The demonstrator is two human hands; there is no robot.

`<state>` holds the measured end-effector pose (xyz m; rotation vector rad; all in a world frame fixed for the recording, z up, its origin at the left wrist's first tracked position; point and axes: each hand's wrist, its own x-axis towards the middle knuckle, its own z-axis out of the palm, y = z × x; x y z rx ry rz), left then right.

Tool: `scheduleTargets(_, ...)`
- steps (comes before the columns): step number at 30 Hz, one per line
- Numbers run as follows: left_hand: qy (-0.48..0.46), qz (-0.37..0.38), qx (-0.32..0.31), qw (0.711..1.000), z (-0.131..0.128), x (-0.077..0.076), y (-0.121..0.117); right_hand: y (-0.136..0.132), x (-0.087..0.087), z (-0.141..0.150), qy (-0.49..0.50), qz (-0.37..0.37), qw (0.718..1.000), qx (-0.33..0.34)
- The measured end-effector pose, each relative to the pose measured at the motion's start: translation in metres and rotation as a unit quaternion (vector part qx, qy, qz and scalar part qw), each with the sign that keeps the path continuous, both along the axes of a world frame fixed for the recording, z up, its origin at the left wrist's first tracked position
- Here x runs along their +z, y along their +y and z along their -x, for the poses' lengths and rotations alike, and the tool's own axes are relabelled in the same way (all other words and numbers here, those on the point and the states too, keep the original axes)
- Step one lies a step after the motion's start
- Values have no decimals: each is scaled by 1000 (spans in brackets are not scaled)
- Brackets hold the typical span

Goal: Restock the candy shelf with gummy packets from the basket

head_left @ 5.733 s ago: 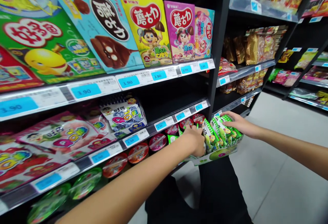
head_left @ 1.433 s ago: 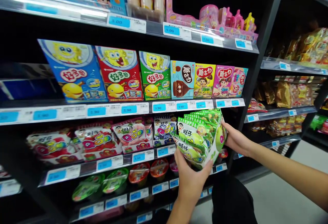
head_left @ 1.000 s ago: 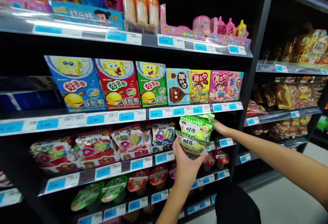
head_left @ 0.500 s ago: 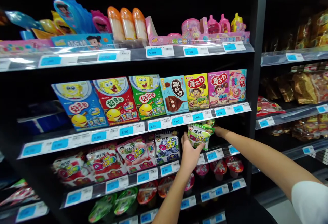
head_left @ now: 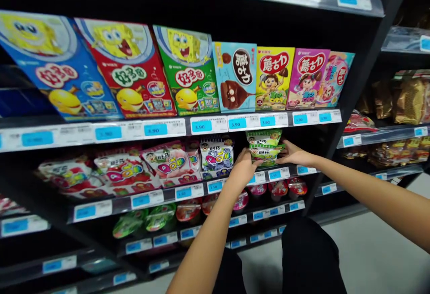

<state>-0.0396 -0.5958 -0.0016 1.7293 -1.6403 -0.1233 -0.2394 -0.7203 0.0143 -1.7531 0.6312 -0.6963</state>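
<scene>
Two green-and-white gummy candy bags (head_left: 264, 155) stand one in front of the other on the lower shelf, under the row of boxes. My left hand (head_left: 244, 168) grips the left side of the front bag, thumb across its lower front. On the opposite side my right hand (head_left: 291, 153) is closed around the right edges, with its fingers near the bag's top corner. Left of my left hand stands a blueberry-coloured gummy candy bag (head_left: 217, 157). Farther left are pink gummy candy bags (head_left: 168, 163) and red ones (head_left: 126, 170).
Snack boxes (head_left: 235, 79) line the shelf directly above my hands, behind a price-label strip (head_left: 208, 125). Jelly cups (head_left: 161, 217) sit one shelf below. A dark upright post (head_left: 366, 70) stands right of my right hand. My knees (head_left: 311, 253) are close beneath.
My view has come nearer and tipped down, bringing my knees into sight. The green bags now sit upright and squared between my hands, and my right hand has come round to their right side.
</scene>
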Motion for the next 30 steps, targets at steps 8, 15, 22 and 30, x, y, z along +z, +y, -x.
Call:
scheduleTargets(8, -96, -38, 45, 994, 17, 8, -1, -13, -5, 1, 33, 74, 996, -46)
scheduleTargets(15, -134, 13, 65, 989, 35, -8, 3, -5, 3, 20, 46, 158, 978, -127)
scheduleTargets(22, -144, 30, 80, 986, 34, -19, 1, 39, 57, 11, 199, 556, 785, -185)
scheduleTargets(30, -127, 46, 93, 986, 40, -21, -1, 16, 78, -55, 265, 508, 819, 4)
